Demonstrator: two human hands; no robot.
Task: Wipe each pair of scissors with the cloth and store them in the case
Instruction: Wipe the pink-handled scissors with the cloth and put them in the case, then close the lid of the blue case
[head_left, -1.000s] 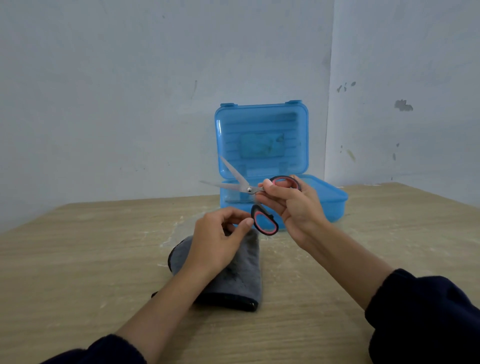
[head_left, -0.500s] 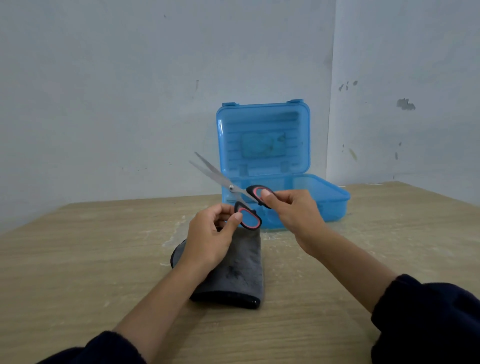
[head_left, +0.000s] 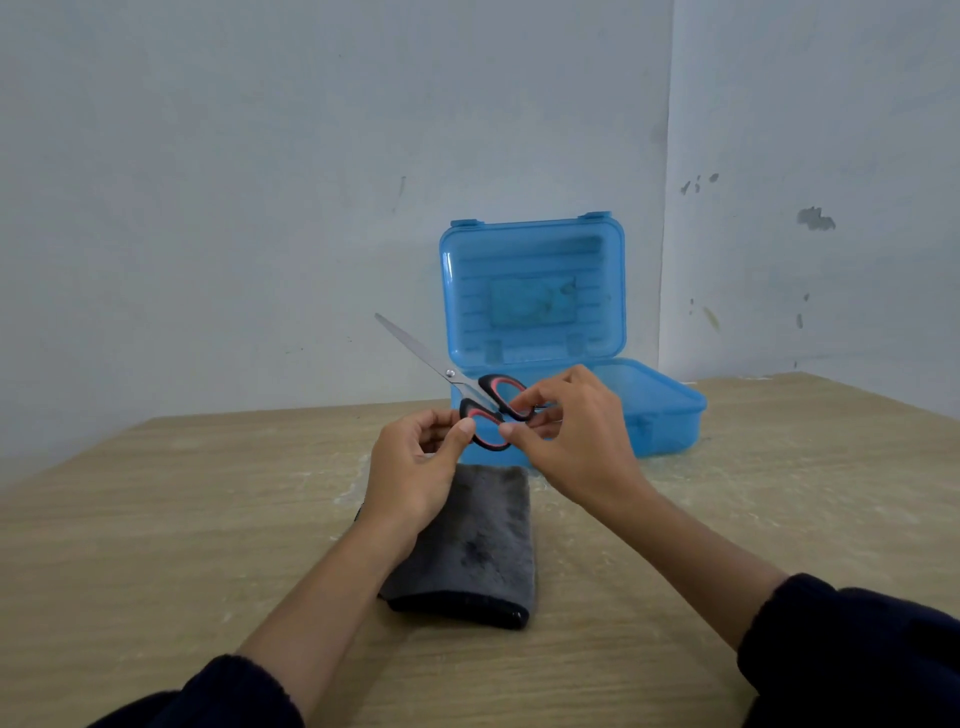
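A pale wood-grain table (head_left: 156, 519) is stretching toward a corner where two scuffed, whitish-blue walls (head_left: 260, 182) are meeting, the right-hand one carrying dark chips and stains. At the far side of the table a translucent blue plastic case (head_left: 654, 410) is standing open, its ribbed lid (head_left: 532, 291) propped upright against the wall and its shallow tray lying flat in front of it. A folded dark grey cloth (head_left: 478, 545) is lying on the table nearer the camera, just in front of the case and partly under the left forearm. Above the cloth, a pair of scissors (head_left: 467, 389) with black handles lined in pink and plain steel blades is being held in the air, the blades closed together and pointing up and to the far left, the tip showing against the wall. The left hand (head_left: 415, 467) is curling its fingers and pinching the nearer handle loop between thumb and fingertips, while the right hand (head_left: 576, 441) is gripping the farther loop with its thumb and bent fingers, so both hands are meeting at the handles, between cloth and case. Dark navy sleeves (head_left: 857, 649) are pushed back on both forearms at the near edge.
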